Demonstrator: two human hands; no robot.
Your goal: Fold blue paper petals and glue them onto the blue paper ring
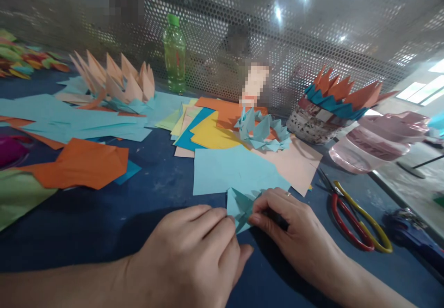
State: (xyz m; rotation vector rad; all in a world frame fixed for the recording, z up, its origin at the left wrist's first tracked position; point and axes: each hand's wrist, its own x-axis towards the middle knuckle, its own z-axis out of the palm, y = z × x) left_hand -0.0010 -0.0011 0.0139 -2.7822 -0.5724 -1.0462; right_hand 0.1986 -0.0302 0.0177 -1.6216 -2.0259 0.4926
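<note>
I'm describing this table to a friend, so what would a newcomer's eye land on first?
Probably the spiky peach paper ring at back left and the orange-and-blue one atop a container at right. Front and centre, the right hand pinches a folded light-blue paper, the left hand beside it.

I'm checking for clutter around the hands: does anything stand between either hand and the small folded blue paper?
Nothing visible does. The right hand pinches the folded blue paper at its right side, and the left hand meets its left side. The scissors lie off to the right.
</note>
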